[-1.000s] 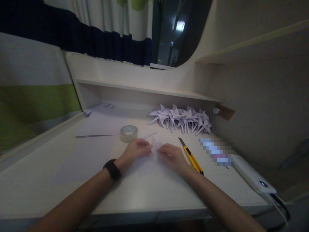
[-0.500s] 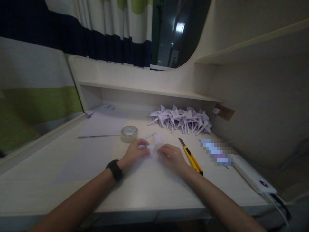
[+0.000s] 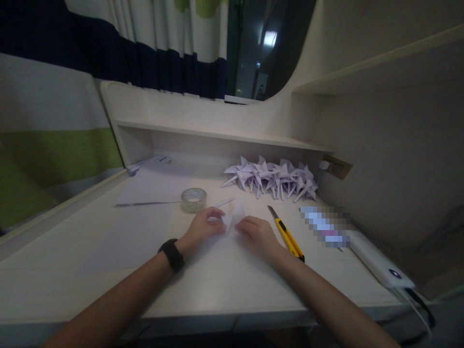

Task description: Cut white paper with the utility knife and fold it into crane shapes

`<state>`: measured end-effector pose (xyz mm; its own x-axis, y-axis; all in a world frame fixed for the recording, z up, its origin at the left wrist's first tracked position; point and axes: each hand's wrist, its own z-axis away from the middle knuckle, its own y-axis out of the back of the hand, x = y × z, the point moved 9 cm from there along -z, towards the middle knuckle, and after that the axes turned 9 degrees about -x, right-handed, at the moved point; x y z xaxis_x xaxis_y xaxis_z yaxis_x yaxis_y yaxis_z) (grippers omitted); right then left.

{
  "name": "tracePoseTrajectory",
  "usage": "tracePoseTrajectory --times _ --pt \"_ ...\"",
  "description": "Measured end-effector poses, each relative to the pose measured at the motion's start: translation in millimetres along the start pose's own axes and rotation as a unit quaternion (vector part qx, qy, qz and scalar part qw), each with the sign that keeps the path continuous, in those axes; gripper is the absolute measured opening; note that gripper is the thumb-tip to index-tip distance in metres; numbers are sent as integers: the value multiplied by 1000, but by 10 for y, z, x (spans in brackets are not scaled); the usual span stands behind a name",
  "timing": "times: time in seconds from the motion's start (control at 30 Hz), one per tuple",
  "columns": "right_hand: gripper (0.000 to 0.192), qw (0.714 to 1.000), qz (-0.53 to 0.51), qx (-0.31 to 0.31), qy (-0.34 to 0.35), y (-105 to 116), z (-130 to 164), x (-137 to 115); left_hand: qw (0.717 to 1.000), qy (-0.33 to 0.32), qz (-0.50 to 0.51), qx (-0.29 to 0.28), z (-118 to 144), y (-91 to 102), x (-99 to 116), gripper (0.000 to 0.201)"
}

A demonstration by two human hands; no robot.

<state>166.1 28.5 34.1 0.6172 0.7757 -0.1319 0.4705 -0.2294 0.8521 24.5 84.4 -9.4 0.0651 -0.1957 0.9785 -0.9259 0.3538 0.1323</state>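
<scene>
Between my two hands is a small piece of folded white paper [image 3: 237, 211], its upper part standing up off the desk. My left hand [image 3: 206, 226], with a black watch on the wrist, pinches the paper's left side between thumb and fingers. On the right side, my right hand [image 3: 256, 234] has its fingers closed on the paper's edge; its thumb is mostly hidden. A thin rolled paper stick [image 3: 225, 202] lies just behind the paper. Near my left hand stands a roll of clear tape [image 3: 193, 200]. A yellow utility knife [image 3: 289, 238], blade out, lies right of my right hand.
Several white paper pinwheels [image 3: 270, 176] are piled at the back. White paper sheets [image 3: 152, 183] lie at the left, with more paper sticks [image 3: 154, 162] in the back corner. A blurred-out phone-like object [image 3: 322, 227] and a white power strip [image 3: 379, 261] line the right side.
Both hands hold the paper in almost the same place. The view has shifted very slightly; nothing else has visibly moved.
</scene>
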Motion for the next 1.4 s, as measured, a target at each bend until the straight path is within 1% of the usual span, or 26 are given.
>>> tracePoseTrajectory --times 0.17,0.33,0.43,0.6,0.67,0.73,0.8,0.9,1.0,1.07,1.13,1.27,1.33,1.4 --pt "18 1000 3 0 -4 13 -6 -5 1000 2 2 3 13 5 5 38" --pt "23 1000 2 -11 -8 -9 -6 -4 1000 13 17 0 16 -15 6 37" --pt "23 1000 4 -8 -12 -3 -5 -5 1000 18 23 12 10 -8 2 38" --pt "23 1000 6 -11 -17 -20 1 19 993 13 103 53 26 38 -52 52" --pt "22 1000 10 -9 -16 -28 6 29 991 6 114 67 42 56 -54 49" --pt "21 1000 11 -5 -14 -29 10 35 991 1 110 69 51 58 -42 42" --pt "22 1000 7 1 -14 -21 13 36 992 12 108 60 49 45 -47 36" --pt "22 1000 1 5 -12 -4 13 23 994 28 98 30 37 10 -44 27" --pt "21 1000 -4 12 -6 18 12 -4 998 16 58 -13 32 -42 19 17" --pt "21 1000 -8 21 -1 35 14 -14 999 10 30 -37 39 -76 52 14" --pt "21 999 -15 32 3 47 17 -14 999 11 13 -50 47 -100 65 15" --pt "21 998 -34 46 8 56 21 0 996 25 13 -88 39 -170 25 26" --pt "21 998 -45 52 9 61 22 4 993 29 26 -111 30 -212 -9 31" --pt "20 996 -60 63 8 77 27 5 990 39 63 -124 24 -237 -59 32"
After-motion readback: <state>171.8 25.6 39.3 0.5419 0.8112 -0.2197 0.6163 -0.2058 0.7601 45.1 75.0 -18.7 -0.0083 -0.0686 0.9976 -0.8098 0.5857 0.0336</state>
